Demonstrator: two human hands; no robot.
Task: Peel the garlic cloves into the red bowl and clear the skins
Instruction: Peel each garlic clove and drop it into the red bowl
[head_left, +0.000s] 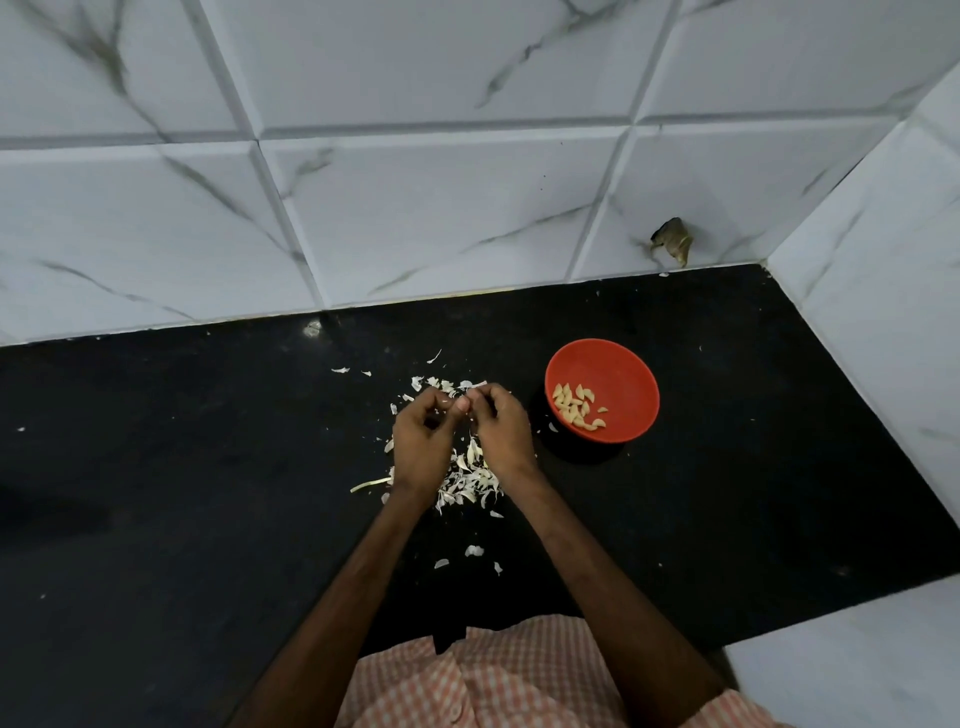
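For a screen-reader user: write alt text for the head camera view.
The left hand and right hand meet over a pile of garlic skins on a black counter, pinching a small garlic piece between them. To the right, a red bowl holds peeled cloves.

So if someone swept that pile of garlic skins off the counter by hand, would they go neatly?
The garlic skins look thin, curled and papery, so probably very light and floppy. Stray flakes lie scattered across the black counter, so they likely drift rather than slide together.
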